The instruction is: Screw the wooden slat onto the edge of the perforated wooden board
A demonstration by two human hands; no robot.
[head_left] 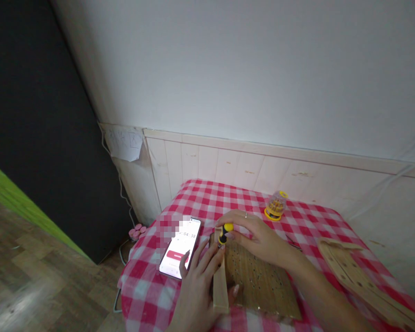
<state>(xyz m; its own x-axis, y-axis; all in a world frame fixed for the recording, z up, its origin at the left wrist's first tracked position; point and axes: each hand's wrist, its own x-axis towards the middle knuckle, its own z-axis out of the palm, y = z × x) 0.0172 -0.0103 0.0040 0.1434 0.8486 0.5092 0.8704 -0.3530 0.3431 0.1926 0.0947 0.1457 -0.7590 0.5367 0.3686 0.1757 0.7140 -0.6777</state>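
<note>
A short yellow and black screwdriver (223,234) is in the fingers of my right hand (254,235), tilted over a pale wooden strip (221,286). The strip lies along the left side of a brown wooden board (263,281) dotted with small holes. My left hand (202,281) holds the strip, its thumb on the board side and its fingers reaching up toward the screwdriver's lower end. The screwdriver's tip is hidden by those fingers.
A lit phone (181,249) lies left of my left hand. Behind stands a clear bit case (275,205) with yellow base. Curved pale wooden pieces (363,281) lie at the right on the checked tablecloth (224,196). The wall (228,161) borders the table's far side.
</note>
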